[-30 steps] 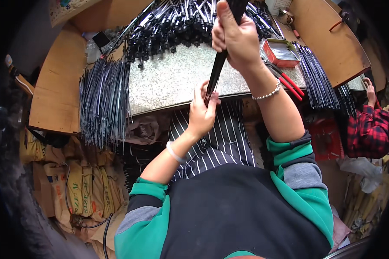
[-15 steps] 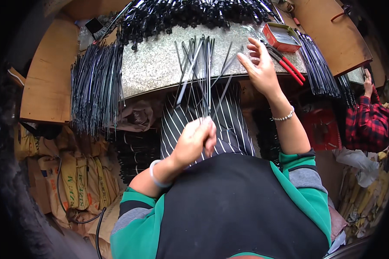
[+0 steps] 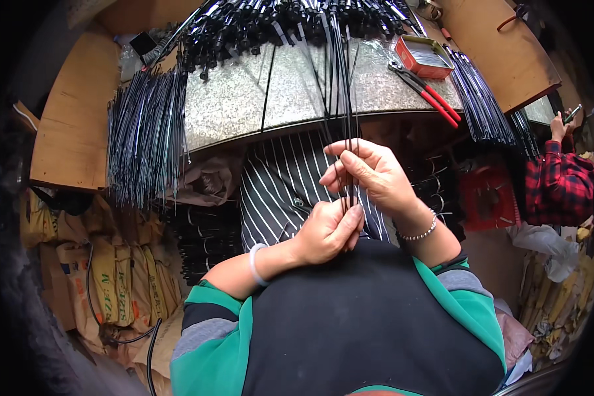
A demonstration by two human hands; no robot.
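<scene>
both hands, left hand (image 3: 327, 231) and right hand (image 3: 376, 175), pinch thin, seemingly metal black rods (image 3: 340, 99) over speckled table (image 3: 244, 105).

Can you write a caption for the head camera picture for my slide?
Both hands, left hand and right hand, gather thin black rods over a speckled table.

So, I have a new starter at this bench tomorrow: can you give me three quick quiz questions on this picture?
1. True or false: both hands grip the same bunch of thin black rods.
2. What colour are the handles of the pliers on the grey worktop?
3. The orange tin lies: A) beside the pliers, B) on the striped apron, C) in the left hand.

Key: 1 true, the right hand above the left; 2 red; 3 A.
</scene>
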